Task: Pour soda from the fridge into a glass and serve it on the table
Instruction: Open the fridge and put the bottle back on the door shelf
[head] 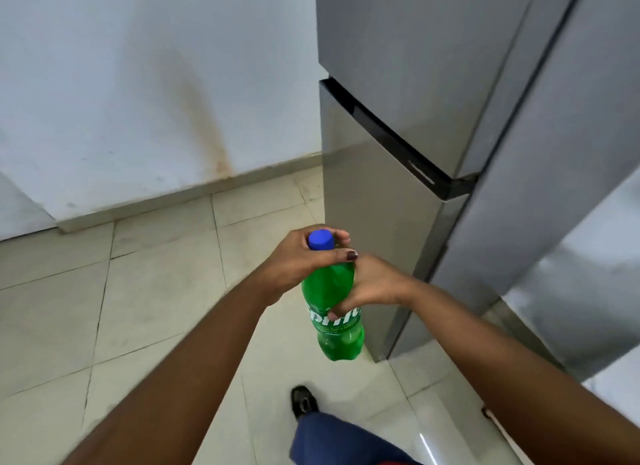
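A green soda bottle (331, 312) with a blue cap (321, 239) hangs upright in front of me, above the tiled floor. My left hand (298, 260) wraps the bottle's neck just below the cap, thumb across the front. Around the bottle's body, near the label, my right hand (374, 284) grips from the right side. The grey fridge (415, 118) stands right behind the bottle, its doors shut. No glass or table is in view.
A white wall (138, 101) with a brown stain runs along the left. Pale floor tiles (156, 308) spread below. My leg in blue trousers and a dark shoe (304, 400) are near the bottom centre. Another steel surface (588, 291) stands at the right.
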